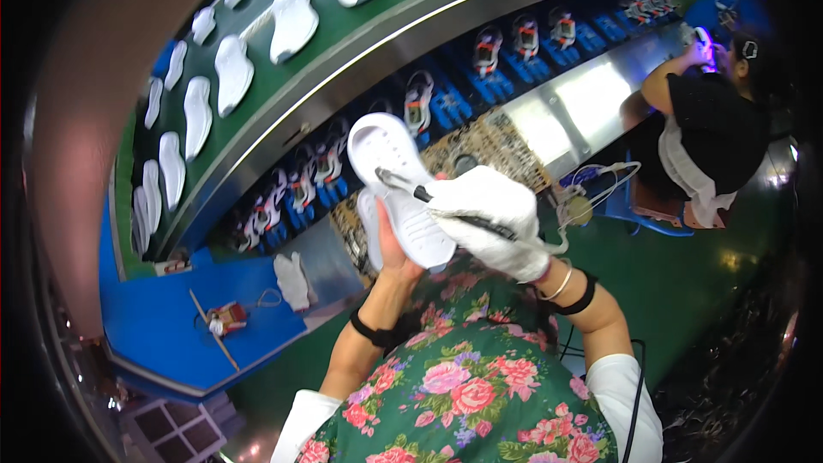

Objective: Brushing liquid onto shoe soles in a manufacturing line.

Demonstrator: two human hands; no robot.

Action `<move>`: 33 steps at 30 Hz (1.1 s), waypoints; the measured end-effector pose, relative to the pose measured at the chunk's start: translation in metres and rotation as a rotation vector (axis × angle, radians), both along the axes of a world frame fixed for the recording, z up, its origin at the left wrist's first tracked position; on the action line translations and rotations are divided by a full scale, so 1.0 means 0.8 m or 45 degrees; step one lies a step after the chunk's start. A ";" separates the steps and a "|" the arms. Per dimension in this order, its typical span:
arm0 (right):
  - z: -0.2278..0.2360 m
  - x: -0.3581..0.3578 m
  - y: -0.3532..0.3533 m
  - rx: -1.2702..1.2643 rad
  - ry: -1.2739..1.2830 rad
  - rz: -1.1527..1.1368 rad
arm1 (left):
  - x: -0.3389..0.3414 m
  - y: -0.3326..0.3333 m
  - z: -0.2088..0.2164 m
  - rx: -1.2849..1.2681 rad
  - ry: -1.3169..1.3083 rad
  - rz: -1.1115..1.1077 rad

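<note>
My bare left hand point(394, 244) is closed round a white shoe sole point(377, 150), held tilted in front of me over the workbench. A second white sole point(369, 223) sits partly hidden behind the first, at the same hand. In a white knitted glove, my right hand point(493, 210) grips a slim brush point(401, 180) with a black handle. The brush's dark head rests at the sole's upper face, near its middle. The glove covers the lower end of the upper sole's right edge.
Above, a green conveyor belt point(343, 34) carries several white soles. Below it, sandals in blue holders point(450, 107) stand in a row. A spare white glove point(291, 281) lies beside a blue table point(163, 309) at left. At right a co-worker point(716, 111) sits facing the line.
</note>
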State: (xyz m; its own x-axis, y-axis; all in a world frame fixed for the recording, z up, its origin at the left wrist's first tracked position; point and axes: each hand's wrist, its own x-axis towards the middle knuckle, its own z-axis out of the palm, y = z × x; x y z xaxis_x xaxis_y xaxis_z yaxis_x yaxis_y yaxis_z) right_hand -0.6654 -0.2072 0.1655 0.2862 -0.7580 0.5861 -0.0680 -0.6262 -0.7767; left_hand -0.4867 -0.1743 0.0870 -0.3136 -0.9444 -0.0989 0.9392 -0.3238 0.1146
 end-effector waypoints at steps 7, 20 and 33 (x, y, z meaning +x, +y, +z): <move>-0.003 0.014 0.025 0.009 -0.052 0.165 | 0.009 -0.003 0.009 -0.060 -0.060 -0.021; -0.011 -0.011 -0.008 -0.036 0.019 0.036 | -0.001 -0.059 0.032 0.002 0.015 -0.065; -0.007 0.001 0.018 -0.046 0.109 0.264 | 0.034 -0.056 0.014 0.063 -0.074 -0.235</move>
State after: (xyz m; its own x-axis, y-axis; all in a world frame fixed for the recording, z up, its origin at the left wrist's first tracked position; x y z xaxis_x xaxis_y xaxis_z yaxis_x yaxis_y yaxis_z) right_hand -0.6645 -0.1929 0.1602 0.4833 -0.6568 0.5788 0.0005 -0.6609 -0.7505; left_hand -0.4594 -0.2188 0.0985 -0.4736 -0.8648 -0.1666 0.8554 -0.4967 0.1467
